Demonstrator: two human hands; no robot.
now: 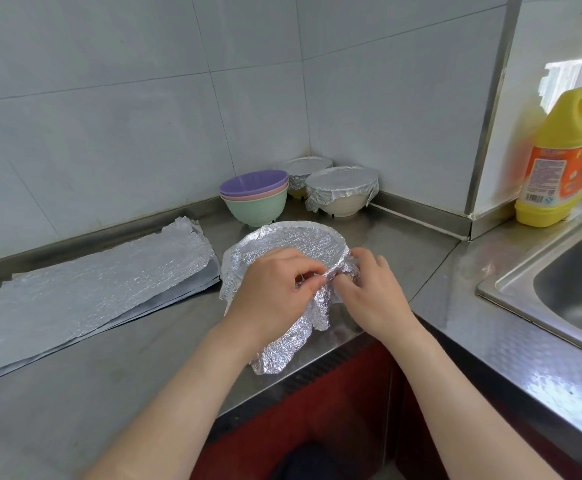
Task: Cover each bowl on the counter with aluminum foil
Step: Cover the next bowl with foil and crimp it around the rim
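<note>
Left hand point(275, 285), right hand point(369, 292): fingers curled, both pinching a foil point(293, 242) fold at the near rim, I'd say to crimp it | bowl hidden beneath, by the counter point(144, 358) front edge | spare sheets point(102, 282) handy at left | stacked bowls point(253, 199) bare, wrapped bowls point(341, 188) parked in the corner

Grey tiled walls point(109, 98) meet steel counter point(144, 341), sink point(573, 289).

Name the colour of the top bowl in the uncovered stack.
Purple top bowl, clearest in the head view.
</note>
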